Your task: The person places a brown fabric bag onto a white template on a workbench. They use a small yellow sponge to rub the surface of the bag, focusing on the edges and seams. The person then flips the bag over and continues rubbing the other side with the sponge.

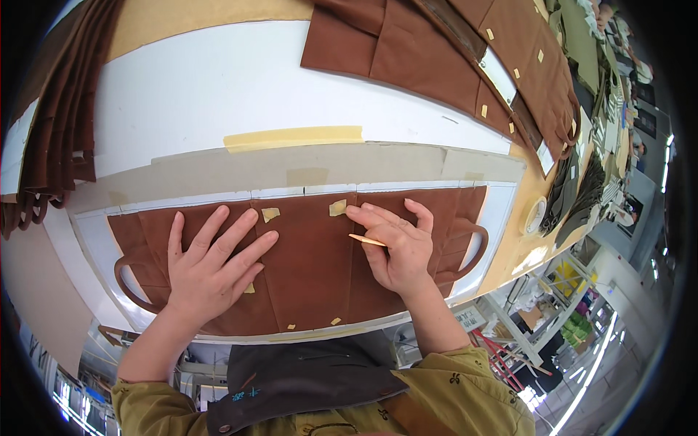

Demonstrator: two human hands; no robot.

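Note:
A brown bag-like fabric piece (309,247) lies flat before me, with a looped handle (129,287) at its left end and another handle (480,251) at its right. My left hand (211,265) rests open on its left part, fingers spread. My right hand (398,251) is closed around a short, pointed, light-orange stick (367,240), whose tip points left over the fabric. That hand's index fingertip touches a small yellow tape piece (338,208) near the top edge. A second tape piece (270,214) sits near my left fingers. Smaller tape bits are along the near edge.
A white board with a grey strip (407,163) runs along the fabric's far edge, with yellow tape (291,138) beyond. More brown pieces (407,51) lie at the far right and hang in a stack (69,109) at left. A tape roll (536,216) stands right.

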